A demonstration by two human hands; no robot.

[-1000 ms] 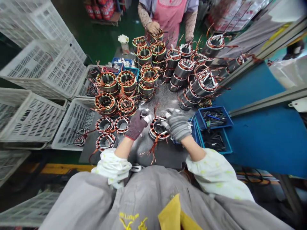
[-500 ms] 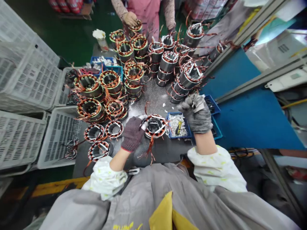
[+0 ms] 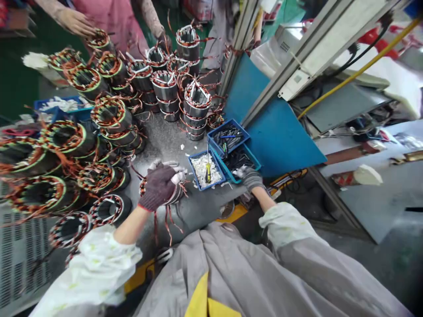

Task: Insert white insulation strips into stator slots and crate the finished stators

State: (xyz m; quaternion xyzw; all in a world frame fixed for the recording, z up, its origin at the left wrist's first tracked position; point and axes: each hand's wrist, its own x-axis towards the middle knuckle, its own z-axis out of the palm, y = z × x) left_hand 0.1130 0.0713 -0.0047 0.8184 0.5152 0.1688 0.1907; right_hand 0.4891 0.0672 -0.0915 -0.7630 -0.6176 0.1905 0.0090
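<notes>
My left hand [image 3: 161,182], in a dark purple glove with whitish fingertips, lies over a motor stator [image 3: 175,196] and grips it on the table. The glove hides most of the stator; copper leads [image 3: 168,222] hang from its near side. My right hand [image 3: 250,177], in a grey glove, reaches down to the near edge of a teal bin [image 3: 233,176] of black strips [image 3: 238,158]. Its fingertips are blurred among the strips, and I cannot make out whether they pinch one. Between the hands sits a blue tray [image 3: 199,187] of white pieces with a yellow-handled screwdriver [image 3: 208,172] on top.
Stacked stators [image 3: 165,90] with copper windings fill the left and back of the table. Another blue bin [image 3: 243,137] of black strips adjoins the teal one. A blue panel [image 3: 280,141] and metal frame stand at right. Across the table, a co-worker's hand [image 3: 77,22] touches a stator.
My right hand has come down from above the trays to the teal bin. My left hand has shifted over the top of the stator. The view has turned right.
</notes>
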